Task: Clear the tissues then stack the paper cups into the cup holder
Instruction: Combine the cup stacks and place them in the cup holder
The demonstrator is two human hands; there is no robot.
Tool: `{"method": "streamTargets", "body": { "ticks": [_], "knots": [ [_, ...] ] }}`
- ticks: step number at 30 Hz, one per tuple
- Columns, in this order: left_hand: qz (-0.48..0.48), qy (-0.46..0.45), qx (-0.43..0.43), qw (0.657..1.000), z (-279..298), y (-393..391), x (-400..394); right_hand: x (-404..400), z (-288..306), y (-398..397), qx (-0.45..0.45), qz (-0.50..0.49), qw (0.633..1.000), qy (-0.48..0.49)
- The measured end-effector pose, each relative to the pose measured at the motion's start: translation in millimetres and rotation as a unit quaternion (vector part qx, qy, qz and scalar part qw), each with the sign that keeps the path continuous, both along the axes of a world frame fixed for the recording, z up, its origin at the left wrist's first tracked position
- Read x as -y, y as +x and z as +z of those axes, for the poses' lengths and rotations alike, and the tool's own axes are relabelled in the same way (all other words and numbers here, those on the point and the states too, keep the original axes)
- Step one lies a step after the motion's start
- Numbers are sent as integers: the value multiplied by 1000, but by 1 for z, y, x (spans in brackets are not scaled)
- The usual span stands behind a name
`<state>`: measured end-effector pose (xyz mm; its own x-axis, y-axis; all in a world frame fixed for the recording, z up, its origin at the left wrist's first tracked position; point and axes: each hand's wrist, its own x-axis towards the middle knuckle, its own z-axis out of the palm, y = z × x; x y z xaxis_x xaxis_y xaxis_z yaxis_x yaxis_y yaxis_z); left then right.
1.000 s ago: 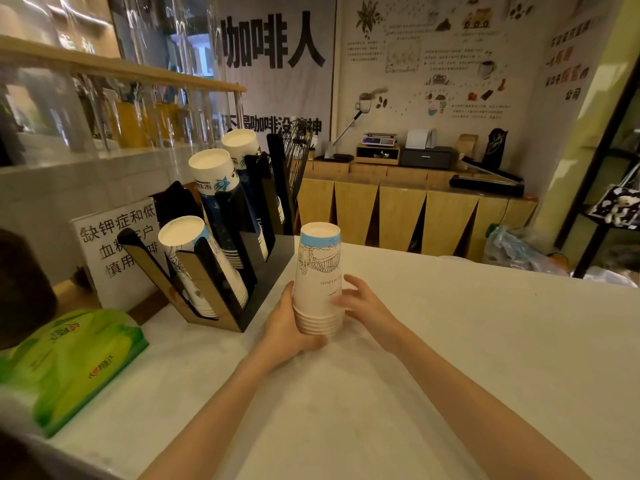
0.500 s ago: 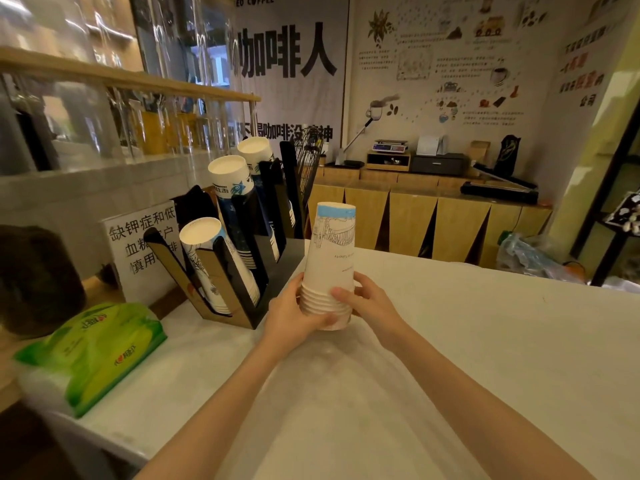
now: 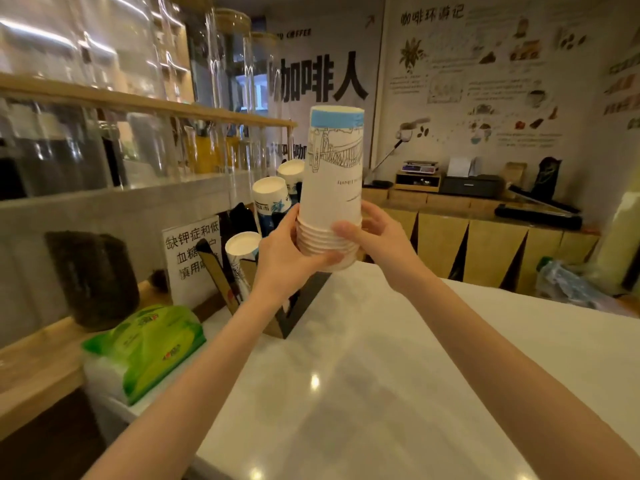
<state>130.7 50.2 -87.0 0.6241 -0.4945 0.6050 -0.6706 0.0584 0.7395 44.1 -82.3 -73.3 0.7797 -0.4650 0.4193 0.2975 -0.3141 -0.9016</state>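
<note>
A stack of several upside-down white paper cups (image 3: pixel 332 181) with a blue band and a line drawing is held up in the air above the white counter (image 3: pixel 381 375). My left hand (image 3: pixel 287 251) grips the stack's lower rims from the left. My right hand (image 3: pixel 377 233) holds the same rims from the right. Behind and below my left hand stands the black slanted cup holder (image 3: pixel 294 306), with three cup stacks (image 3: pixel 270 199) leaning in its slots. A green tissue pack (image 3: pixel 152 344) lies at the counter's left edge.
A white sign with Chinese text (image 3: pixel 188 258) stands left of the holder. A dark jar (image 3: pixel 91 278) sits on the wooden ledge at left. Glass jars line the shelf above. A wooden counter with a scale and printer runs along the far wall.
Both hands have lifted the cup stack off the counter and raised it well above the holder. The camera has moved closer and tilted up.
</note>
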Motion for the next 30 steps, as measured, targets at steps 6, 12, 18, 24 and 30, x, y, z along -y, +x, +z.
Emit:
{"method": "streamTargets", "body": {
  "ticks": [6,12,18,24,30],
  "knots": [
    [46,-9,22,999,32,27,-34,-30,36,38,9,31,998,-49],
    [112,12,14,994,38,62,-67,-60,41,82,10,73,996,-45],
    [135,46,-13,990,16,81,-77,-73,22,104,-4,85,995,-49],
    [130,66,-11,989,12,91,-76,-76,17,107,-12,59,994,-95],
    [132,98,-13,986,-9,103,-73,-83,4,105,-26,30,980,-194]
  ]
}}
